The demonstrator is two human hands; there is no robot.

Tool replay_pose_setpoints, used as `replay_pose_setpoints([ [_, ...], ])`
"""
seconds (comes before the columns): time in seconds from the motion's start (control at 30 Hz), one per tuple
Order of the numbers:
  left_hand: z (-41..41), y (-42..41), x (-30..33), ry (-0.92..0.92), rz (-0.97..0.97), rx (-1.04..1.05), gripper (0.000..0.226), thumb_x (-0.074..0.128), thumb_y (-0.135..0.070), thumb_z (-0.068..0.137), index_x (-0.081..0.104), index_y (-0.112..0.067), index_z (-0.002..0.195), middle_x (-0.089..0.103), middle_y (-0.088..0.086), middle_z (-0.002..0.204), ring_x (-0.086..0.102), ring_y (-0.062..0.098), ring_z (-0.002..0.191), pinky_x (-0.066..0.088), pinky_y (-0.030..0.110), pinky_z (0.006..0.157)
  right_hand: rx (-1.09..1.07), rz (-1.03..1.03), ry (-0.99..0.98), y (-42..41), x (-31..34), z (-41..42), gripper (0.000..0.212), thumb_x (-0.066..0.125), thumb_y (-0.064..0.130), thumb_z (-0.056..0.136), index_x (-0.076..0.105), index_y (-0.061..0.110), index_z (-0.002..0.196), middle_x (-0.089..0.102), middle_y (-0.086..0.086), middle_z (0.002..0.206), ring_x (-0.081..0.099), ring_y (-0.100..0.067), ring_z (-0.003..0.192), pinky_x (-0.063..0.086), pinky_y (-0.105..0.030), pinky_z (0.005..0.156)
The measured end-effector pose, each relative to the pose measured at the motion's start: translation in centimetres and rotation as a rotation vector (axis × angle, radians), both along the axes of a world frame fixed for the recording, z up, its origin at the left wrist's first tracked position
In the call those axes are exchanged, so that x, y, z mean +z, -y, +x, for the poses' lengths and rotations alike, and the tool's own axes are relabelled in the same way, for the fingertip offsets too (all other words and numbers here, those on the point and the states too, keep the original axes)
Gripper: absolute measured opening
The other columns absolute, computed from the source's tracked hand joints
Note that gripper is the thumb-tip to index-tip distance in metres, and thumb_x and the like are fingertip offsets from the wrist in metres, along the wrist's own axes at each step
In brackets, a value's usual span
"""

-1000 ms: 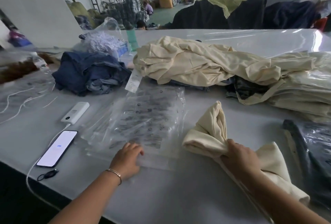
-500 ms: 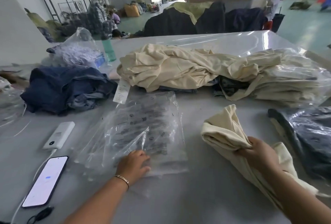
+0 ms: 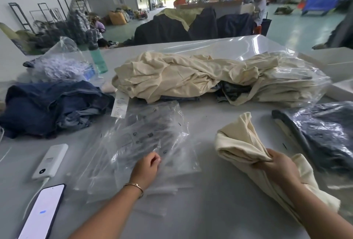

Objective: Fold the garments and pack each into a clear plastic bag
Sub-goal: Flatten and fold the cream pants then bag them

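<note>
Since a second ago my left hand [image 3: 147, 166] has pinched up the top thin crinkly clear plastic bag [image 3: 145, 139] off the stack, so bagging's next I reckon. Right hand [image 3: 275, 164] is still gripping the soft folded cream cotton garment [image 3: 238, 143], bunched on the smooth grey table [image 3: 200, 210] just right of the bags.

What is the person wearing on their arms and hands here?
Very little. Both forearms are bare with no sleeves in view, and neither hand wears a glove. The left hand has a thin gold-coloured bracelet at the wrist. The right hand shows no jewellery.
</note>
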State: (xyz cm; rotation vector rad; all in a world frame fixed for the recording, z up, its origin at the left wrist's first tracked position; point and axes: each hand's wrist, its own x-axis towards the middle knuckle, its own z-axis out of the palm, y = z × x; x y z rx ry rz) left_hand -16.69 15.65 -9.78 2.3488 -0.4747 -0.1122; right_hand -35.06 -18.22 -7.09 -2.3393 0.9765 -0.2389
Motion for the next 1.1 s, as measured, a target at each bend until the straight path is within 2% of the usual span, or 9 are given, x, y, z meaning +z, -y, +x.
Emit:
replay_pose_setpoints([
  [0.13, -1.1, 1.1, -0.2, 0.04, 0.069, -0.102, 0.024, 0.056, -0.013, 0.086, 0.045, -0.031, 0.075, 0.057, -0.01, 0.063, 0.052, 0.006, 0.059, 0.042, 0.025, 0.057, -0.004, 0.062, 0.033, 0.9, -0.3, 0.1, 0.021, 0.079, 0.032, 0.07, 0.071, 0.025, 0.088, 0.071, 0.001, 0.078, 0.063, -0.026, 0.082, 0.051, -0.037, 0.074],
  [0.27, -2.4, 1.2, -1.5, 0.114, 0.38, -0.378, 0.014, 0.054, -0.031, 0.085, 0.063, -0.025, 0.095, 0.06, -0.01, 0.104, 0.058, 0.013, 0.099, 0.044, 0.023, 0.081, 0.01, 0.094, 0.062, 1.6, -0.5, 0.2, 0.024, 0.081, 0.031, 0.069, 0.071, 0.029, 0.091, 0.072, 0.001, 0.081, 0.063, -0.025, 0.082, 0.049, -0.035, 0.073],
  [0.37, -3.0, 0.3, -2.5, 0.187, 0.501, -0.48, 0.059, 0.056, -0.069, 0.07, 0.061, -0.028, 0.112, 0.046, -0.016, 0.123, 0.044, 0.003, 0.114, 0.042, 0.021, 0.094, 0.034, 0.107, 0.097, 2.1, -0.7, 0.2, 0.025, 0.081, 0.03, 0.07, 0.07, 0.031, 0.092, 0.072, 0.002, 0.081, 0.062, -0.024, 0.082, 0.047, -0.034, 0.071],
  [0.47, -3.6, -0.2, -2.8, 0.275, 0.439, -0.462, 0.038, 0.063, -0.05, 0.08, 0.066, -0.024, 0.107, 0.051, -0.01, 0.125, 0.05, 0.011, 0.119, 0.047, 0.024, 0.09, 0.049, 0.157, 0.15, 2.7, -1.1, 0.2, 0.024, 0.08, 0.024, 0.072, 0.071, 0.028, 0.094, 0.072, 0.002, 0.083, 0.063, -0.025, 0.084, 0.049, -0.038, 0.074],
  [0.7, -4.0, 1.3, -0.6, 0.128, 0.423, -0.227, 0.031, 0.053, -0.043, 0.094, 0.072, -0.019, 0.092, 0.047, -0.01, 0.094, 0.048, 0.006, 0.092, 0.036, 0.018, 0.076, 0.102, 0.231, 0.23, 3.5, 0.0, 0.1, 0.025, 0.081, 0.012, 0.068, 0.074, 0.021, 0.089, 0.072, -0.002, 0.078, 0.066, -0.028, 0.083, 0.051, -0.043, 0.077],
  [0.8, -3.8, 4.0, 1.2, -0.099, 0.336, -0.149, 0.033, 0.056, -0.042, 0.093, 0.071, -0.014, 0.085, 0.055, -0.003, 0.077, 0.053, 0.012, 0.072, 0.037, 0.027, 0.065, 0.211, 0.265, 0.408, 3.5, 2.9, -0.3, 0.028, 0.082, 0.004, 0.066, 0.074, 0.026, 0.081, 0.072, 0.001, 0.072, 0.064, -0.011, 0.071, 0.05, -0.026, 0.066],
  [0.9, -3.8, 7.2, 4.0, -0.347, 0.121, -0.152, 0.028, 0.061, -0.041, 0.09, 0.072, -0.018, 0.081, 0.05, -0.006, 0.051, 0.042, 0.005, 0.046, 0.034, 0.019, 0.05, 0.366, 0.387, 0.615, 2.3, 6.6, -0.9, 0.038, 0.085, 0.007, 0.063, 0.074, 0.033, 0.088, 0.073, 0.008, 0.081, 0.061, 0.004, 0.071, 0.047, -0.012, 0.061],
  [1.0, -4.0, 9.4, 6.6, -0.503, -0.031, -0.099, 0.03, 0.063, -0.035, 0.09, 0.073, -0.01, 0.076, 0.048, -0.003, 0.047, 0.04, 0.007, 0.036, 0.033, 0.017, 0.039, 0.564, 0.449, 0.696, 0.2, 9.0, -1.0, 0.044, 0.083, 0.002, 0.066, 0.072, 0.029, 0.1, 0.074, 0.005, 0.094, 0.064, -0.002, 0.085, 0.051, -0.018, 0.073],
  [1.1, -4.2, 10.3, 8.7, -0.573, -0.156, -0.01, 0.032, 0.053, -0.011, 0.094, 0.053, -0.01, 0.063, 0.046, 0.007, 0.051, 0.039, 0.009, 0.031, 0.031, 0.016, 0.037, 0.699, 0.356, 0.586, -1.8, 9.3, -1.2, 0.04, 0.081, 0.019, 0.068, 0.069, 0.023, 0.106, 0.072, 0.009, 0.096, 0.064, -0.003, 0.091, 0.052, -0.028, 0.078],
])
